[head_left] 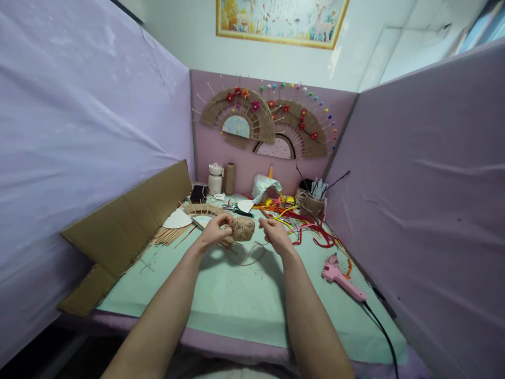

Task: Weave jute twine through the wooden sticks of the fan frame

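My left hand [216, 230] is closed around a ball of brown jute twine [242, 228], held just above the green table mat [236, 295]. A loose strand of the twine [254, 254] loops down onto the mat between my hands. My right hand [275, 234] is pinched shut to the right of the ball, apparently on the twine's end, though the strand in its fingers is too thin to see clearly. Behind my left hand lies a half-woven jute fan frame [201, 211] with thin wooden sticks [169, 235].
A pink glue gun [342, 279] with a black cord lies at the right. Coloured ribbons [303, 223], a pen cup [313, 202], a white jar [215, 179] and a twine spool [230, 178] stand at the back. Cardboard [130, 221] leans on the left wall. Two finished fans [268, 123] hang ahead.
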Available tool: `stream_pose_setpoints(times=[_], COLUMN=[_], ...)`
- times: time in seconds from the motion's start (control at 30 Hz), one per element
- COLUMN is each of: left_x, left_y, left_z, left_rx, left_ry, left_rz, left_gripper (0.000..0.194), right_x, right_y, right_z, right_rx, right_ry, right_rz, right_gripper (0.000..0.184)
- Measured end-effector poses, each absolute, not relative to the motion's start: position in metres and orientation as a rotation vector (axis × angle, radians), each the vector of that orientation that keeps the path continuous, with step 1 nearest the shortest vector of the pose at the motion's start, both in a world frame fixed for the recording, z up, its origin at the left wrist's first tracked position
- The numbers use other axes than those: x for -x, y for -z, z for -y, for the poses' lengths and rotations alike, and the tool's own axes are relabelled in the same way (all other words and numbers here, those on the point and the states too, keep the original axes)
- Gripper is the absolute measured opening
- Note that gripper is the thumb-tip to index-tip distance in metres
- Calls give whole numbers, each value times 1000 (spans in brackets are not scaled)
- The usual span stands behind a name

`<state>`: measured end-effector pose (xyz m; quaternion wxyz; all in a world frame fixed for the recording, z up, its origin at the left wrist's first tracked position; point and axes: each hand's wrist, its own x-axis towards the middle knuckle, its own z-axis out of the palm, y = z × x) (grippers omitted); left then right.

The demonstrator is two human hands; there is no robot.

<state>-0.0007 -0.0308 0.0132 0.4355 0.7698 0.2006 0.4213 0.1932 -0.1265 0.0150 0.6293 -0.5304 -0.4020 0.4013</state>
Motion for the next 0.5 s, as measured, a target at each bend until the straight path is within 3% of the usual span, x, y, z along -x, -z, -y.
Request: stream_pose_setpoints(times=[0.1,0.23,0.37,0.5], left_x=[1,3,3,-1], left_y=[-11,-11,-13,-14], left_z=[24,17,18,27], left_rx=[-1942,-1428,-1188,-1489], left_ry=[-1283,-1448,-1392,-1330], left_rz=[-680,-807,-719,-588], left_gripper=[13,13,17,15], right_x=[-200,-222,-243,-237], right_y=[-20,-20,-11,-12], right_z=[126,126,126,125], right_rx=[1073,886,1080,1386], right_ry=[-804,-683,-389,31], right_rz=[755,409,188,443], right_gripper=[42,44,33,33])
